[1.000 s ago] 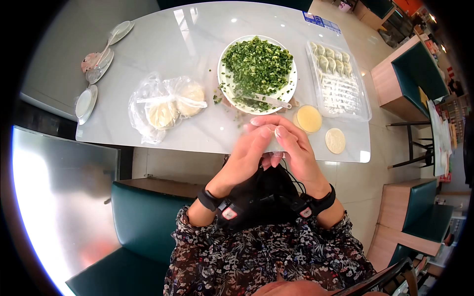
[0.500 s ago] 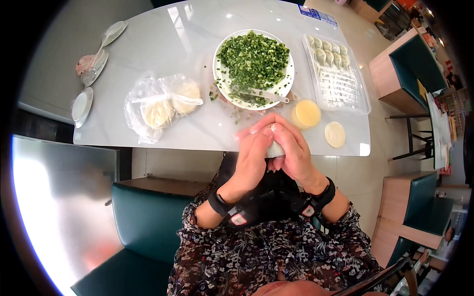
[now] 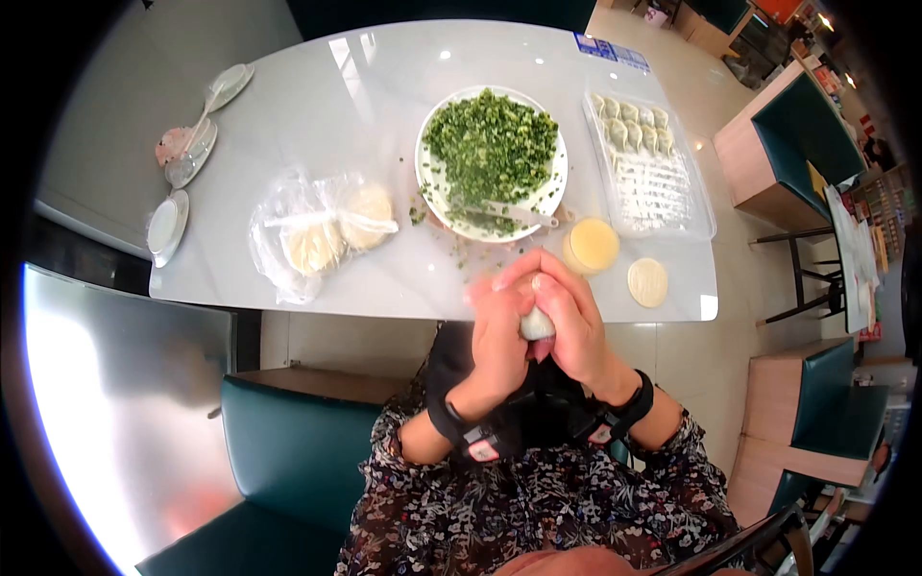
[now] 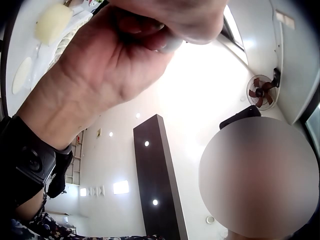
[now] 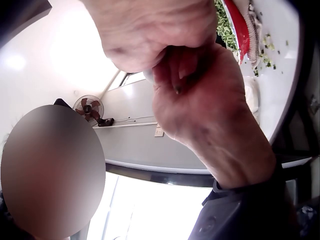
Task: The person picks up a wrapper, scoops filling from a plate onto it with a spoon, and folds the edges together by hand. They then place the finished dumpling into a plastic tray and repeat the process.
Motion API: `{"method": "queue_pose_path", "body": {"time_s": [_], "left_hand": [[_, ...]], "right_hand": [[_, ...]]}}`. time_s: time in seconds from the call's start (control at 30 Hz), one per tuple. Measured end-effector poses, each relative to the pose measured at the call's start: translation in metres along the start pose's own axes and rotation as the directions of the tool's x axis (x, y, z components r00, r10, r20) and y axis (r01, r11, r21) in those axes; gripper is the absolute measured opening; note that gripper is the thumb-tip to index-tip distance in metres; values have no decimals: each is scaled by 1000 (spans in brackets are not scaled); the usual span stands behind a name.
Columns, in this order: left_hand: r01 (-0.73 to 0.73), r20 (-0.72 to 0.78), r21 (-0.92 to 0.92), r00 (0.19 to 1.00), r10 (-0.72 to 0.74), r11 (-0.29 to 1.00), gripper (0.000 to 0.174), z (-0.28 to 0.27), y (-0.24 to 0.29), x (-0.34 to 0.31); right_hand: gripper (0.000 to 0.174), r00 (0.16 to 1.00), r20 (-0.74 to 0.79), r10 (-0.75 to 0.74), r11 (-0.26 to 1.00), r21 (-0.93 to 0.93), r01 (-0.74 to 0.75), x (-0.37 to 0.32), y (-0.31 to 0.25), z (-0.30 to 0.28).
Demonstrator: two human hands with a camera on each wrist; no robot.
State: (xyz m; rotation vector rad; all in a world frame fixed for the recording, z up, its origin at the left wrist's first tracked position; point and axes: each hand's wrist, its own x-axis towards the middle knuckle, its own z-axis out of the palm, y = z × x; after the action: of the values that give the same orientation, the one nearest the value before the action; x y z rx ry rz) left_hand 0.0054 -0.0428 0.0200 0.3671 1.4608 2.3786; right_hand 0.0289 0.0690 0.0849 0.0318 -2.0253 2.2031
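Observation:
In the head view, both hands meet at the table's front edge around a small pale dumpling point(image 3: 537, 326). My left hand point(image 3: 496, 336) presses it from the left with thumb and curled fingers. From the other side my right hand point(image 3: 578, 331) squeezes it, thumb on top and fingers wrapped over the far side. Only the dumpling's near end shows below the thumbs; the hands cover the rest. In the wrist views the left hand point(image 4: 107, 70) and right hand point(image 5: 205, 95) are pressed together, hiding most of what they hold.
Behind the hands stands a plate point(image 3: 423, 197) of chopped greens point(image 3: 495, 144) with a white-handled utensil point(image 3: 533, 215). Rightward are a stack of round wrappers point(image 3: 591, 246), a single wrapper point(image 3: 647, 282) and a plastic tray point(image 3: 706, 216) with several dumplings point(image 3: 629, 134). Bagged wrappers point(image 3: 315, 248) lie left.
Both hands have tightened round the dumpling, the left fingers curling in more. More of its pale body shows below the thumbs. The head view has tilted slightly; the things on the table stay put.

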Motion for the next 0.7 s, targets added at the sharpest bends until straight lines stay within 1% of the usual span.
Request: {"method": "queue_pose_path", "body": {"time_s": [0.03, 0.07, 0.1, 0.13, 0.17, 0.23, 0.27, 0.3, 0.33, 0.37, 0.4, 0.43, 0.47, 0.5, 0.53, 0.57, 0.6, 0.63, 0.67, 0.7], "left_hand": [[-40, -11, 40, 999, 41, 998, 9, 0, -2, -1], [-56, -10, 37, 998, 56, 998, 11, -1, -5, -2], [-60, -14, 8, 998, 60, 998, 13, -2, -7, -3], [-24, -6, -194, 1000, 23, 981, 16, -1, -12, -2], [-2, -3, -194, 1000, 1, 981, 17, -2, -14, -1], [3, -4, -115, 1000, -3, 993, 19, -1, -12, -1], [-15, -6, -54, 1000, 15, 998, 20, -1, -11, -1], [-43, -8, 23, 999, 43, 999, 21, -2, -10, 0], [-92, -9, 138, 996, 94, 986, 22, -2, -10, -1], [-168, 2, 314, 984, 177, 934, 23, -3, -10, -1], [-235, 22, 488, 966, 257, 841, 24, -4, -8, -1], [-266, 43, 605, 952, 303, 751, 25, -5, -7, -1], [-189, -42, 579, 964, 261, 793, 15, -3, -9, 1], [200, -38, -175, 977, -210, 964, 4, 10, 21, 2], [-42, -67, 129, 996, 51, 991, 5, 3, -2, 3], [-279, -20, 416, 949, 316, 865, 9, -3, -25, 5], [-449, 53, 543, 862, 505, 709, 17, 1, -26, 9], [-458, 65, 536, 860, 506, 709, 17, 7, -16, 9], [-206, -71, 206, 972, 225, 956, 21, 13, -2, 5], [92, -88, -171, 990, -108, 981, 25, 18, 6, 3]], "right_hand": [[33, 999, 0, 32, 999, 29, -32, -1, -6, 1], [33, 1000, 1, 16, 1000, 25, -16, 0, -2, 2], [32, 999, -12, -41, 999, 30, 41, 1, 5, 3], [31, 995, -23, -97, 995, 34, 98, 2, 8, 3], [31, 994, -22, -103, 994, 30, 104, 0, 8, 2], [30, 1000, 18, -3, 998, 58, 2, -1, 1, 0], [30, 1000, 19, -9, 999, 54, 8, -1, 2, 0], [28, 1000, 12, -18, 994, 109, 17, -1, 4, 0], [25, 1000, 2, -29, 986, 163, 28, -2, 7, 0], [25, 999, -3, -38, 987, 157, 38, -1, 9, 1], [25, 999, -11, -37, 981, 188, 38, -1, 10, 2], [25, 999, -28, -34, 976, 214, 40, -1, 10, 2], [25, 998, -20, -55, 984, 170, 58, -1, 8, 1], [26, 998, -49, -48, 982, 182, 56, -2, 6, 3], [27, 998, -42, -40, 990, 130, 46, -3, 5, 2], [29, 999, -30, -33, 996, 82, 35, -5, 4, 0], [28, 999, -21, -27, 993, 112, 29, -6, 7, -3], [28, 999, -32, -35, 993, 108, 38, -8, 7, -4], [27, 1000, -28, 5, 993, 116, -2, -10, 6, -4], [27, 999, -20, 46, 991, 125, -43, -11, 6, -5]]}}
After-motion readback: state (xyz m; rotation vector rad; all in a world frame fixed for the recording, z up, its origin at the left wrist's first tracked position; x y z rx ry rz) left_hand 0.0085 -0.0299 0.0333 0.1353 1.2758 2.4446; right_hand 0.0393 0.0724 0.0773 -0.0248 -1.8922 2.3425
